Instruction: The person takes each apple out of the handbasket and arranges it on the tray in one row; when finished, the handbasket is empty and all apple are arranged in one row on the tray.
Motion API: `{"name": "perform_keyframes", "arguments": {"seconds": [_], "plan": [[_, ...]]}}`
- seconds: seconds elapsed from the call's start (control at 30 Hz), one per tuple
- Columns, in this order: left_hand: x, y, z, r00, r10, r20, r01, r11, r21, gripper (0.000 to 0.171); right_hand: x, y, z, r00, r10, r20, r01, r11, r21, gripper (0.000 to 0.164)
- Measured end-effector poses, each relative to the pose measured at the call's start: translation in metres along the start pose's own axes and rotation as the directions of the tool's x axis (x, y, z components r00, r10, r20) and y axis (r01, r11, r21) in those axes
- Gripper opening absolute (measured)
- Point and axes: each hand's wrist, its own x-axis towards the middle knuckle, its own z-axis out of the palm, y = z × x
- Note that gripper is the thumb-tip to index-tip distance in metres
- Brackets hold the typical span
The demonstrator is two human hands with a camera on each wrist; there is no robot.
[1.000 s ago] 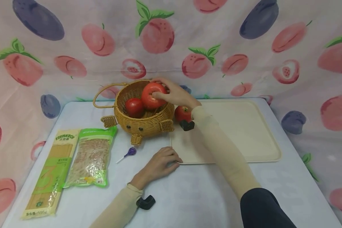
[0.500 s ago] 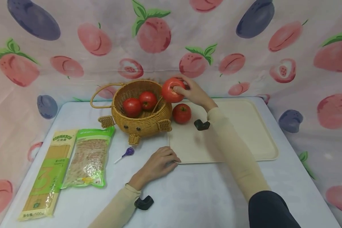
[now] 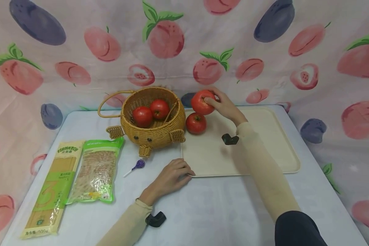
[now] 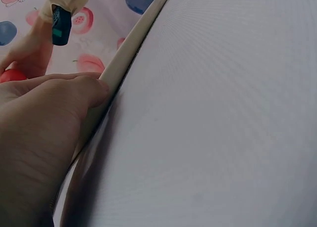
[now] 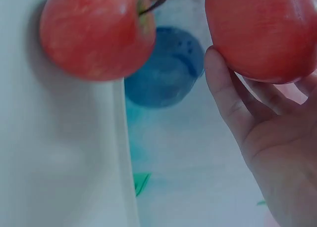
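My right hand (image 3: 226, 106) holds a red apple (image 3: 203, 102) in the air above the back left of the cream tray (image 3: 258, 143). In the right wrist view, thumb and fingers lie against this apple (image 5: 265, 29), which is partly cut off. Just below it in the head view, a second apple (image 3: 196, 123) sits on the tray, stem up, beside the wicker basket (image 3: 153, 136). Two more red apples (image 3: 142, 116) lie inside the basket. At the tray's front left corner, my left hand (image 3: 172, 176) grips the edge, its thumb against the rim (image 4: 119, 64) in the left wrist view.
Left of the basket lie a long pack of spaghetti (image 3: 53, 188) and a green-edged clear food bag (image 3: 95, 171). A purple lollipop (image 3: 138, 164) lies in front of the basket. A fruit-print cloth (image 3: 178, 75) hangs behind the white table (image 3: 209, 212).
My right hand has carried the apple out of the basket, over its right rim, to a spot above the tray. The left hand has stayed at the tray corner.
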Motion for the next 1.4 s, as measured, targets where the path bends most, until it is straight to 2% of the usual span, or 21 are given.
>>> {"name": "perform_keyframes", "arguments": {"seconds": [0.2,0.37,0.47,0.57,0.63,0.7,0.77,0.87,0.93,0.97,1.03,1.1,1.3,1.4], "plan": [[0.000,0.000,0.000,1.000,-0.002,-0.012,0.002,1.000,-0.021,0.011,-0.014,0.010,-0.008,0.998,0.056,-0.018,-0.056,0.998,-0.019,0.043],[-0.001,-0.001,0.001,1.000,-0.010,-0.022,0.008,0.998,-0.059,0.013,-0.013,0.042,-0.014,0.989,0.138,-0.043,-0.139,0.990,-0.013,0.048],[-0.001,-0.001,0.001,0.998,-0.056,-0.037,0.051,0.990,-0.128,0.018,-0.013,0.060,-0.014,0.985,0.162,-0.067,-0.163,0.986,-0.017,0.050],[0.000,-0.002,0.001,0.987,-0.144,-0.076,0.126,0.971,-0.201,0.027,-0.016,0.070,-0.013,0.981,0.174,-0.086,-0.177,0.984,-0.032,0.053],[0.000,-0.002,0.001,0.970,-0.217,-0.111,0.187,0.955,-0.230,0.032,-0.018,0.076,-0.012,0.978,0.186,-0.095,-0.191,0.981,-0.042,0.056],[0.000,-0.001,0.000,0.944,-0.298,-0.142,0.261,0.937,-0.234,0.037,-0.020,0.082,-0.011,0.974,0.201,-0.101,-0.207,0.977,-0.044,0.058],[0.001,-0.001,0.000,0.904,-0.395,-0.166,0.352,0.905,-0.239,0.039,-0.022,0.088,-0.010,0.969,0.223,-0.104,-0.228,0.972,-0.046,0.060],[0.003,0.000,0.000,0.828,-0.529,-0.186,0.481,0.840,-0.251,0.040,-0.025,0.095,-0.010,0.962,0.254,-0.096,-0.259,0.965,-0.043,0.061],[0.005,-0.001,0.002,0.788,-0.582,-0.201,0.538,0.810,-0.232,0.040,-0.026,0.098,-0.009,0.958,0.274,-0.081,-0.278,0.960,-0.043,0.061],[0.007,-0.001,0.003,0.775,-0.597,-0.208,0.557,0.800,-0.220,0.039,-0.027,0.100,-0.010,0.957,0.283,-0.072,-0.286,0.957,-0.043,0.061],[0.011,-0.002,0.004,0.763,-0.608,-0.219,0.582,0.794,-0.177,0.040,-0.028,0.100,-0.010,0.952,0.302,-0.050,-0.304,0.952,-0.038,0.060],[0.015,-0.003,0.006,0.760,-0.610,-0.226,0.597,0.792,-0.130,0.040,-0.029,0.096,-0.010,0.946,0.324,-0.021,-0.325,0.945,-0.029,0.058],[0.021,-0.004,0.007,0.765,-0.606,-0.220,0.614,0.788,-0.036,0.041,-0.035,0.073,-0.007,0.933,0.355,0.053,-0.354,0.935,-0.023,0.054],[0.019,-0.005,0.007,0.772,-0.594,-0.224,0.608,0.794,-0.008,0.040,-0.036,0.070,-0.006,0.932,0.356,0.069,-0.354,0.934,-0.045,0.055]]}}
